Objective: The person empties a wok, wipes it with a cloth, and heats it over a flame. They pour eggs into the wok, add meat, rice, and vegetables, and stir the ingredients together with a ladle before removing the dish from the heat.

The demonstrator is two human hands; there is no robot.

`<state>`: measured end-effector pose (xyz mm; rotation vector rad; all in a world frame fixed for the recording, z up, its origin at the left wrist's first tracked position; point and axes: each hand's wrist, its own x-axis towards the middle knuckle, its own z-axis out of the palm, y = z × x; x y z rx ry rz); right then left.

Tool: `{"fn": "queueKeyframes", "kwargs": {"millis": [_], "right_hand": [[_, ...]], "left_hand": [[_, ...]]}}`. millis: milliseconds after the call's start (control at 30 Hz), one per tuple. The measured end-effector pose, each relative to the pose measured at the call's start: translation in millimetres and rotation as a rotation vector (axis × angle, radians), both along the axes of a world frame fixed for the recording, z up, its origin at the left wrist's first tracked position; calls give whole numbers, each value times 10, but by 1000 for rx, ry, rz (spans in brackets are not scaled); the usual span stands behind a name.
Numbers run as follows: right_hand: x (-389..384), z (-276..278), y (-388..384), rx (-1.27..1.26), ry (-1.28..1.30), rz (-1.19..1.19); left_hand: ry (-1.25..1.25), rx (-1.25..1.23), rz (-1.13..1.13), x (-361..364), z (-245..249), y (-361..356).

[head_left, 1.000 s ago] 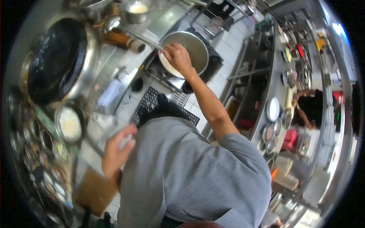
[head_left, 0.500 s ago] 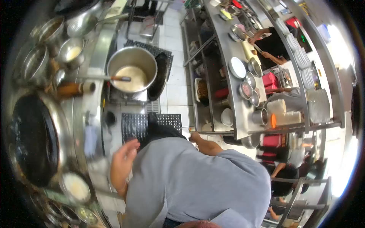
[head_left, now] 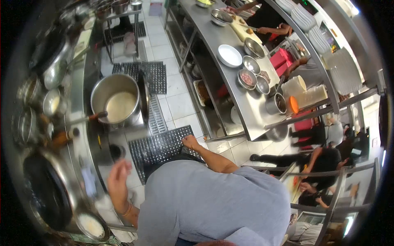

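My left hand [head_left: 119, 180] hangs in the air beside the stove counter, its fingers extended and slightly blurred, holding nothing. Nearest to it are the counter edge with a pale cloth [head_left: 88, 180] and a large dark wok [head_left: 47, 190]. My right hand [head_left: 190, 142] is curled closed in front of my body, above a black perforated floor mat [head_left: 162, 147]; nothing shows in it. Ahead stands a tall steel pot [head_left: 116, 92] with pale liquid inside. A long-handled utensil [head_left: 88, 119] reaches from the stove to the pot's rim.
On the right is a steel worktable [head_left: 262, 127] with metal bowls [head_left: 246, 79], a white bowl [head_left: 230, 55] and an orange-rimmed container [head_left: 292, 105]. Stacked plates [head_left: 342, 71] stand on a shelf. Other people work beyond it. White floor tiles [head_left: 180, 104] run between table and stove.
The view has swung, with the pot shifting left and more of the right side showing. My right hand has come forward over the mat, away from the worktable's end. My left hand stays open.
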<state>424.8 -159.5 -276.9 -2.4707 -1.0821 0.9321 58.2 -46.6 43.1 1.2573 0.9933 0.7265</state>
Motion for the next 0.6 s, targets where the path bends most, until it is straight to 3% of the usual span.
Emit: {"fn": "queueKeyframes", "kwargs": {"millis": [100,200,267,300,400,467,500,533,600], "right_hand": [[131,-193,-111,8,-22,90],[272,122,-435,-40,43,100],[487,-595,-835,-167,70,-10],[572,-631,-945,-196,76,-50],[929,-289,-1003,-216,176,-12],[1116,-429,-1019,-162,203,-128],[1217,-591,-1013,-126,168,-110],[1314,-754,-985,-92,128,-91],[1527,-1463,-976,1,-111,345]], "left_hand": [[45,-43,15,359,57,-193],[111,-22,-92,585,6,-415],[121,11,-182,762,52,-544],[177,42,-171,880,181,-602],[336,223,-80,864,545,-574],[360,520,75,762,927,-497],[232,691,219,733,1152,-475],[-7,578,278,562,1509,-346],[9,862,613,666,2027,-557]]}}
